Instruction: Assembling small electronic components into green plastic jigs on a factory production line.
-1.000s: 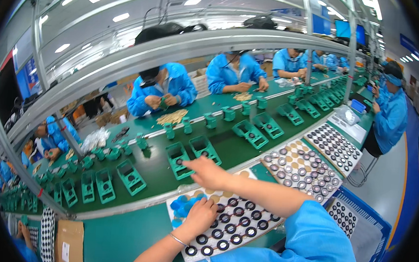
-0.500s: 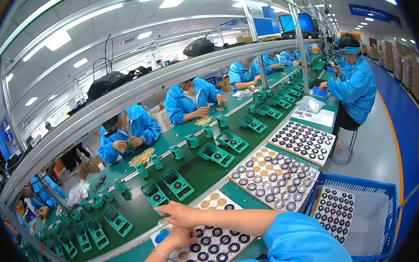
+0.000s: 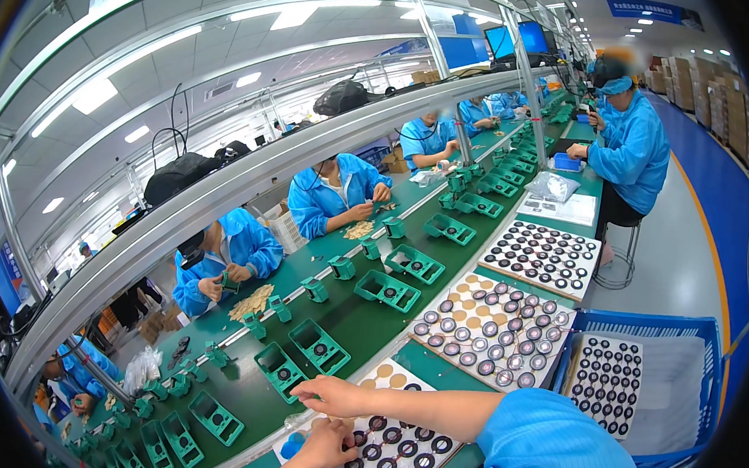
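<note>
My right hand [image 3: 330, 396] reaches left across the board, palm down with fingers stretched out, beside a green plastic housing [image 3: 280, 371] on the belt. Nothing shows in its fingers. Just below it, my left hand [image 3: 327, 447] has curled fingers at the black rings; whatever they may hold is hidden. Beneath both hands lies a white board [image 3: 417, 383] bearing rows of black ring-shaped parts [image 3: 407, 448] and tan discs [image 3: 390, 368]. A small blue object [image 3: 293, 443] sits beside my left hand.
More boards of round parts [image 3: 493, 327] lie along the bench to the right. A blue basket [image 3: 710, 357] holds another board. Green housings [image 3: 388, 291] line the green belt. Co-workers in blue [image 3: 334, 193] sit across, and one [image 3: 633, 147] sits farther along my side.
The whole view has shifted slightly, putting the bench lower in the picture. My hands stay over the same board, with a little more space between them.
</note>
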A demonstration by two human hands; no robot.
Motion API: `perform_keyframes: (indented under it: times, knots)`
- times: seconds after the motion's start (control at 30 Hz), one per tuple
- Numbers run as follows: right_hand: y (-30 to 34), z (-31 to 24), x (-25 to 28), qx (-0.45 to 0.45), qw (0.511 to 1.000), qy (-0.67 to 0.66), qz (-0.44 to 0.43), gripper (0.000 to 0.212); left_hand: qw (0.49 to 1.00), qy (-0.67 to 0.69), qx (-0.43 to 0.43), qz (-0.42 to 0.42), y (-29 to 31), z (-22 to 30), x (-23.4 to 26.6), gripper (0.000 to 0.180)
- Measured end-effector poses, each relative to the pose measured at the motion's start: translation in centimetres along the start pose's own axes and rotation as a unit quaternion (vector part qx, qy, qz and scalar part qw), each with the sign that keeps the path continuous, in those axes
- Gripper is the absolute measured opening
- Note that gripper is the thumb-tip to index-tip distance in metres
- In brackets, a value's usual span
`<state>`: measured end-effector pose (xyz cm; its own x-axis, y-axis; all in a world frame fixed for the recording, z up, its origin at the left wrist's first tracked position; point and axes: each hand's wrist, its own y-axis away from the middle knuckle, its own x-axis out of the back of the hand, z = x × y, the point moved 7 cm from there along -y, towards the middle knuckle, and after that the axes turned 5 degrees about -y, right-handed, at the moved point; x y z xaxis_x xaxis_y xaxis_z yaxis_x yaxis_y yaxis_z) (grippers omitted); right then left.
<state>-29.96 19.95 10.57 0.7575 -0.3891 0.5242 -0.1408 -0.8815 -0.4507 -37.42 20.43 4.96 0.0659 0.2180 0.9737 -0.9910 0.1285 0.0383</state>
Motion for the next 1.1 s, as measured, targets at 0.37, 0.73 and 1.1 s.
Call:
perform_keyframes:
  times: [0.37,0.73,1.1]
  knots:
    - [0.2,1.7,-0.2,-0.033,0.999,-0.007,-0.013,0.025,0.998,0.005,-0.027,0.059,2.2,0.6,2.4,0.013]
    - [3.0,-2.2,-4.3,-0.214,0.752,-0.582,-0.225,0.035,0.803,0.423,0.045,0.418,7.9,0.5,9.1,0.011]
    - [2.3,-2.5,-3.8,-0.127,0.822,-0.516,-0.204,0.023,0.818,0.404,0.145,0.383,8.4,-1.4,8.3,0.005]
